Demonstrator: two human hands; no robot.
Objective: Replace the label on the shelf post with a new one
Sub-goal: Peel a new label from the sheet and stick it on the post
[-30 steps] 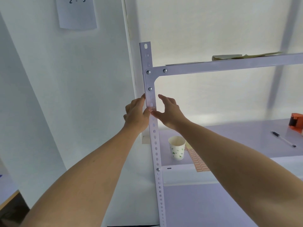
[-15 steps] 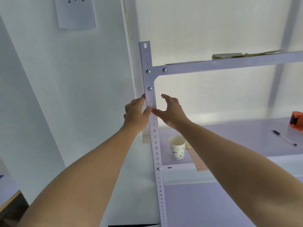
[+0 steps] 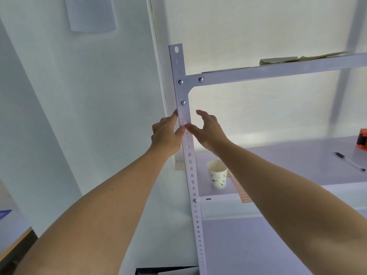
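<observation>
Both thumb tips cover the label on the shelf post; only a pinkish sliver peeps out just below them. The left hand clamps the post, fingers curled behind its edge and thumb on the front. The right hand presses with its thumb alone, fingers arched apart, clear of the metal. Below the right wrist stands a paper cup; its bottom is out of sight. Far right of the fingers, a tape dispenser is cut off.

Label — mostly under right hand
</observation>
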